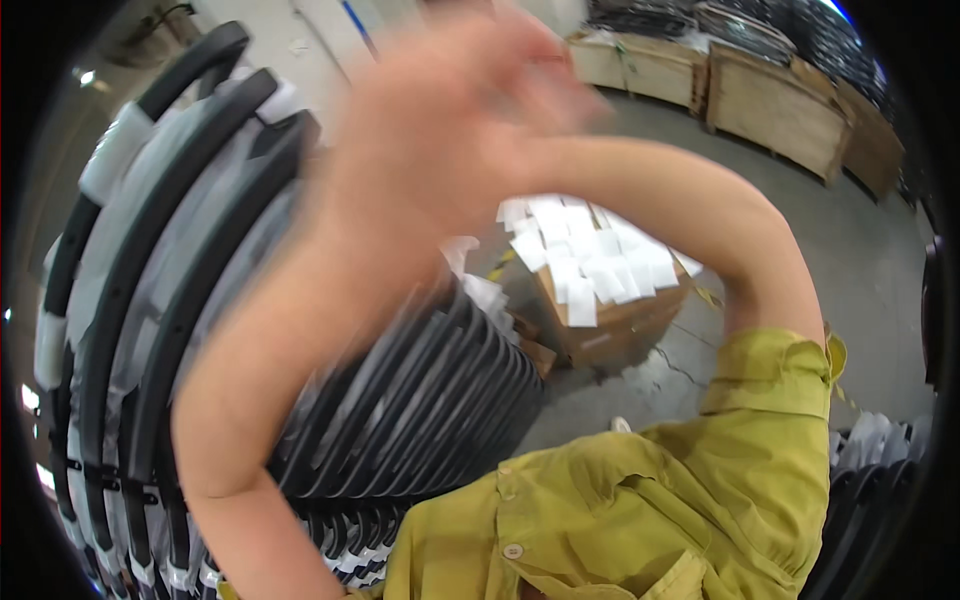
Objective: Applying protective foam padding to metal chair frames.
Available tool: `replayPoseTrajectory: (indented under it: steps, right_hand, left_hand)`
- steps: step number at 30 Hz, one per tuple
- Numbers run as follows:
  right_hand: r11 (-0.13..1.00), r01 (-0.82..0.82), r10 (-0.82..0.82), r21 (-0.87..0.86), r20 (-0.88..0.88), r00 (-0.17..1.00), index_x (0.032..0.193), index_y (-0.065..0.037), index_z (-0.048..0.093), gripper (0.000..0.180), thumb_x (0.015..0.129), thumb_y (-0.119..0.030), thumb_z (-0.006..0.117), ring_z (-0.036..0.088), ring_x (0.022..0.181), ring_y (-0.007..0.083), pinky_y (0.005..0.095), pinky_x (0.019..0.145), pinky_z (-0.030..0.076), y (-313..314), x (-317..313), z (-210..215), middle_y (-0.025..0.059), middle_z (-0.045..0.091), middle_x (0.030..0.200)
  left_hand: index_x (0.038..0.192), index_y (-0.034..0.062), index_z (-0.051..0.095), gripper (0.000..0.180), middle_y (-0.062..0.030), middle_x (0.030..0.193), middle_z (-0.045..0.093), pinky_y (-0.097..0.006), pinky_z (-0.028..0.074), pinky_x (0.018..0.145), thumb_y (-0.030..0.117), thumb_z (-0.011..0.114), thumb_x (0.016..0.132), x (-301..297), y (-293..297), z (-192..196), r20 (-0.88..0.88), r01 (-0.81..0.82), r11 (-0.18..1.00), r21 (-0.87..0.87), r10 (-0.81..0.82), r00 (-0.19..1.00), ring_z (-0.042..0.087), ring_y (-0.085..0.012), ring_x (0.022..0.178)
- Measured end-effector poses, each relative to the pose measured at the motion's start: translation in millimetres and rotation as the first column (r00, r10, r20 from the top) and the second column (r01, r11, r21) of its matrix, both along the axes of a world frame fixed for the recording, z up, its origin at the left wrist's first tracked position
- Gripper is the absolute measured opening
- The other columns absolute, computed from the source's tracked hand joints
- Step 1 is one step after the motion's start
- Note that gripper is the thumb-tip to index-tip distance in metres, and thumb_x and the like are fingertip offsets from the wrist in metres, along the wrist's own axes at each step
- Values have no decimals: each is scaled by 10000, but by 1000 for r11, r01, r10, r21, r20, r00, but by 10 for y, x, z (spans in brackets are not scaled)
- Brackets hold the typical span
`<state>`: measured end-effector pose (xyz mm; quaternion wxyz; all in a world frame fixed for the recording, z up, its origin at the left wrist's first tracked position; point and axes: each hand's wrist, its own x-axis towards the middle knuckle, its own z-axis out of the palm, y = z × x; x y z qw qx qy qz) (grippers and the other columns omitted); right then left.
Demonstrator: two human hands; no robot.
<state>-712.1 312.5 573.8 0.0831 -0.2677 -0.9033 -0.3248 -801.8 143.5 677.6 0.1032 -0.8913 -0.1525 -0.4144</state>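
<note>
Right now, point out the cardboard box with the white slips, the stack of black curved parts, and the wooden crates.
Cardboard box (615, 335): head view, on its brown front wall below the white slips.
Stack of black curved parts (430, 400): head view, on the ribbed middle of the row.
Wooden crates (775, 110): head view, on a crate's side panel.

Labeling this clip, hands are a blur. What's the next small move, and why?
Probably lower both arms to the black curved parts. The hands are raised near the head, blurred together, and seem to hold nothing, though the blur hides any grip. The racked parts are the nearest things; the cardboard box with white slips stands further off.
</note>
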Motion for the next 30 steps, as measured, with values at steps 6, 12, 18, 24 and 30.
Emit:
replayPoseTrajectory:
  steps: [6, 12, 18, 24, 30]
  right_hand:
    - [718, 686, -693, -116, -24, 721, 852, -69, 636, 173, 699, -42, 558, 602, 869, 247, 347, 677, 497, 493, 1703, 121, 97, 624, 901]
    - [613, 774, -782, -157, 17, 623, 779, -46, 610, 127, 701, -51, 510, 590, 843, 290, 370, 670, 487, 859, 2832, -173, 136, 615, 863]
    - [716, 377, -677, -588, -450, 583, 805, -35, 629, 139, 749, -139, 557, 615, 758, 227, 318, 636, 482, 1089, 2932, -230, 113, 632, 775]
    - [626, -431, -541, -650, -760, 361, 843, 34, 580, 188, 821, -151, 555, 561, 665, 83, 219, 602, 466, -62, 2381, -279, 53, 600, 724]
    - [509, -501, -594, -700, -707, 383, 903, 37, 575, 154, 814, -89, 565, 585, 721, 92, 221, 655, 481, -504, 2040, -497, 60, 614, 778]
  left_hand:
    - [812, 29, 510, 252, -87, 740, 484, -344, 433, 594, 184, 668, 691, 1222, -219, -1182, 205, 444, 730, -520, -398, 894, 517, -258, 693]
    - [757, 32, 509, 150, -75, 696, 455, -370, 399, 537, 111, 629, 712, 1837, -57, -1282, 415, 657, 537, -529, -512, 752, 497, -247, 636]
    - [718, 37, 517, 206, -100, 691, 555, -292, 454, 596, 154, 446, 871, 1643, 404, -1342, 573, 769, 194, -609, -562, 596, 543, -192, 633]
    - [1006, 35, 453, 159, -131, 870, 587, -271, 423, 662, 97, 446, 860, 1027, 1273, -1855, 885, 900, -14, -435, 180, 430, 518, -148, 697]
    - [1095, 49, 390, 268, -176, 961, 579, -275, 418, 681, 65, 446, 834, 770, 1303, -2132, 853, 892, -90, -443, 264, 451, 531, -172, 756]
